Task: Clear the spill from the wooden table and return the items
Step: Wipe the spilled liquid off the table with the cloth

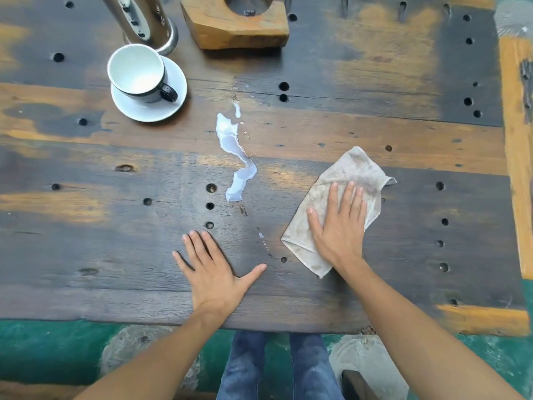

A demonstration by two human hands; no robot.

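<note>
Head view: empty cup [138,72] on saucer [150,109], spill [235,151] alongside.

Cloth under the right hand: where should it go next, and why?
Probably slide the cloth left onto the spill. The right hand presses it flat beside the puddle, which looks untouched, while the left hand rests on the wooden table.

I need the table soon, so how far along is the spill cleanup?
Nothing looks wiped yet: the spill still runs in a long streak across the wooden table, with small drops nearer the person. In hand: the right hand presses flat on the cloth, which lies beside the spill, apart from it; the left hand rests flat on the wood. Left: all the wiping, then returning the items.
</note>
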